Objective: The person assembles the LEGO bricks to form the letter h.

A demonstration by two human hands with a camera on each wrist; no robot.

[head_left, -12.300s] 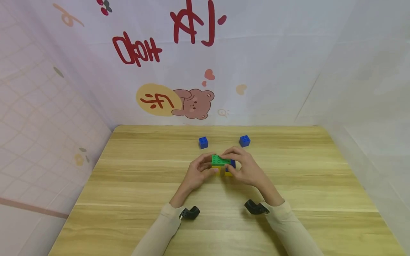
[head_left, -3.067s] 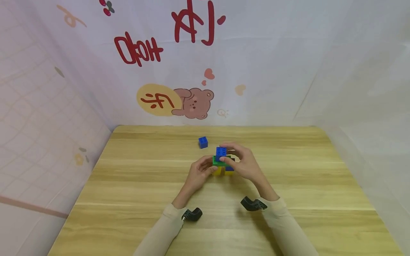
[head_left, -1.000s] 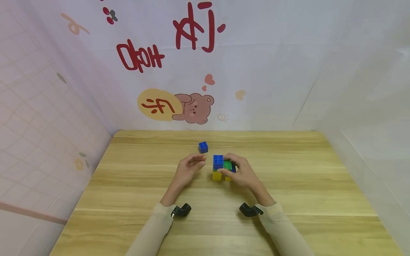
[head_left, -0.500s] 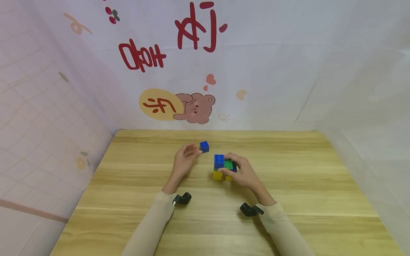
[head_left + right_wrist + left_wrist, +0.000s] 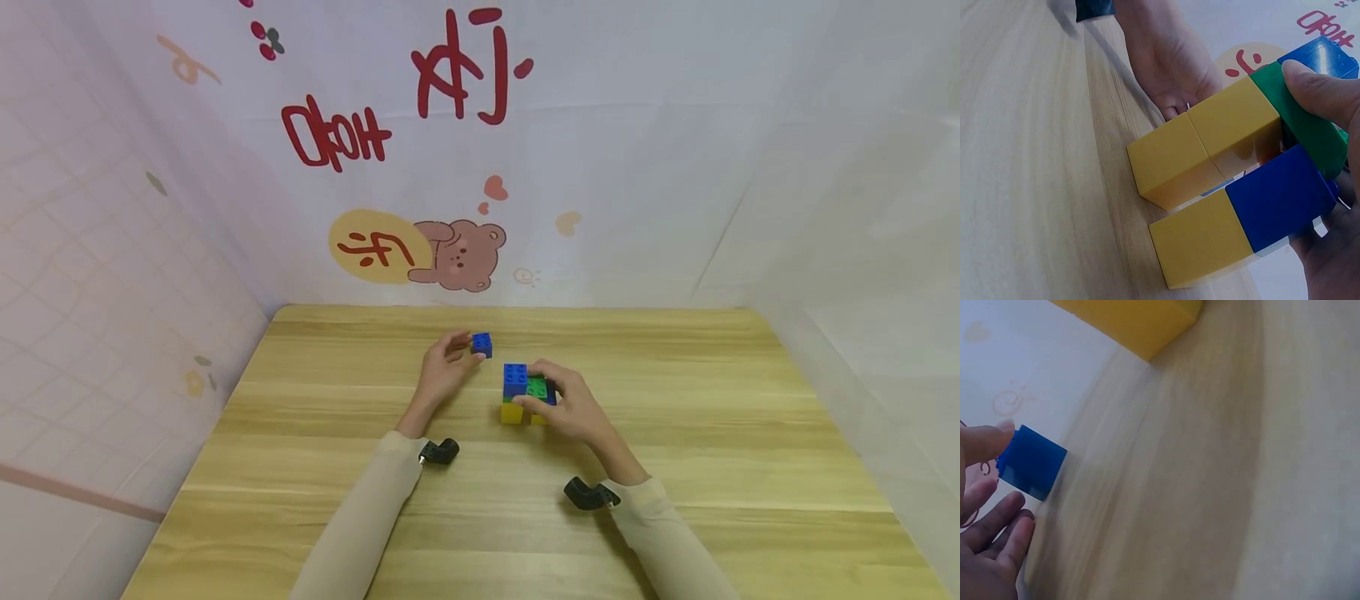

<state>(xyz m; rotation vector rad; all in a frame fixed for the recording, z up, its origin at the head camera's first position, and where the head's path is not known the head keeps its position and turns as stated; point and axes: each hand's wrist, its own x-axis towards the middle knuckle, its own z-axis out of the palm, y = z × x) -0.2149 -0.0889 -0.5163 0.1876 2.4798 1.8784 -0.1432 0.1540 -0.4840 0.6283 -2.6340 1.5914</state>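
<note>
A small blue toy building brick [image 5: 482, 345] stands alone on the table. Around its left side is my left hand [image 5: 444, 368], fingers and thumb spread apart. In the left wrist view the thumb [image 5: 985, 444] overlaps the edge of the lone blue brick [image 5: 1032, 462]; contact is unclear. My right hand [image 5: 567, 403] grips a brick structure [image 5: 512, 411]. The right wrist view shows its two legs: stacked yellow bricks [image 5: 1204, 144], and a yellow brick [image 5: 1200, 240] joined to a blue brick [image 5: 1279, 197]. A green brick [image 5: 1300, 119] bridges both, with another blue brick [image 5: 1319, 56] on one end.
The wooden table [image 5: 495, 517] meets a printed white cloth wall [image 5: 637, 167] at its back edge. Black curved mounts [image 5: 441, 452] are fixed at both wrists.
My left hand has left the structure and moved back to the lone blue brick. Earlier, my right hand brought another blue brick onto the green one; it now stays at the structure.
</note>
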